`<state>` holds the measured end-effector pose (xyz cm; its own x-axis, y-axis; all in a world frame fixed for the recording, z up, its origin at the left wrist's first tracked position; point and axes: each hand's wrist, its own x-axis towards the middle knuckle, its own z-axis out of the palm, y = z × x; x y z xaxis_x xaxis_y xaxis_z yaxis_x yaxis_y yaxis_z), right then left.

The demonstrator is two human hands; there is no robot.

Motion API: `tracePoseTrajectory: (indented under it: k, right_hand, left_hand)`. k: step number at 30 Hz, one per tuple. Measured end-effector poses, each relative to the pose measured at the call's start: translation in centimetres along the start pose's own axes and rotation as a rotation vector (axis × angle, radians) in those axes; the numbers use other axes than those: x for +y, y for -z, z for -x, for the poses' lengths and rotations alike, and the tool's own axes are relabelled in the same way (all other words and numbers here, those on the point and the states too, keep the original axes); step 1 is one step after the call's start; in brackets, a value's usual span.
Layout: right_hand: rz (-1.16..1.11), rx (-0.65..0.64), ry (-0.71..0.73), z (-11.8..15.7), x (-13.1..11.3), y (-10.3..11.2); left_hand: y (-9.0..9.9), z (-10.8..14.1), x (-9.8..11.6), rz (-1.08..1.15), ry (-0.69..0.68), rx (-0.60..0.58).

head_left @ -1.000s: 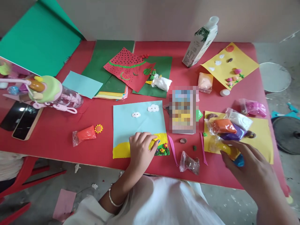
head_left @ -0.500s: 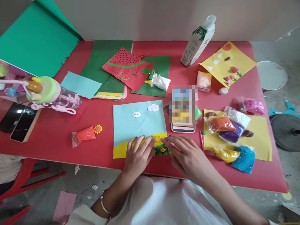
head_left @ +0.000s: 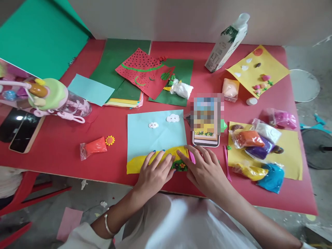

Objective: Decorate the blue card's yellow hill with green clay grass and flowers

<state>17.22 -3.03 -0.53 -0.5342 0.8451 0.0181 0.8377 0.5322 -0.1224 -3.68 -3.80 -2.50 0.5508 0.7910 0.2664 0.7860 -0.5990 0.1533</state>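
A light blue sheet (head_left: 155, 133) lies in front of me, with two white clay clouds at its top and a yellow clay strip (head_left: 136, 166) along its bottom edge. My left hand (head_left: 155, 171) rests on the strip, fingers stretched and apart. My right hand (head_left: 206, 166) is at the sheet's right edge. Its index finger touches the yellow clay; the other fingers are spread. A pink piece (head_left: 192, 157) shows beside that finger, partly hidden. Between the hands sits a dark green clay patch (head_left: 178, 165) with small flowers.
A phone (head_left: 206, 142) with a blurred screen lies behind my right hand. Bagged clay (head_left: 271, 177) in several colours covers a yellow sheet at right. Left are a red clay bag (head_left: 95, 147) and a clay sunflower (head_left: 110, 140). A carton (head_left: 225, 48) stands at the back.
The view has shifted slightly. My left fingers have spread out more over the yellow clay, and my right index finger now reaches onto it. More of the pink piece shows.
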Motion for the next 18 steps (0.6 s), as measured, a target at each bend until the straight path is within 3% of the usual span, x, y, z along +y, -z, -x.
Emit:
tracePoseTrajectory:
  k: [5,11,18]
  right_hand:
    - [-0.041,-0.022,0.001,-0.2,0.3,0.3]
    - [-0.132,0.073,-0.038,0.5,0.6,1.2]
    - [-0.075,-0.004,-0.087,1.6,0.3,0.3]
  left_hand:
    - [0.0,0.0,-0.3,0.012,0.0,-0.081]
    - [0.0,-0.4,-0.4,-0.05,-0.07,-0.129]
    - [0.4,-1.3,-0.8,-0.057,-0.151,-0.149]
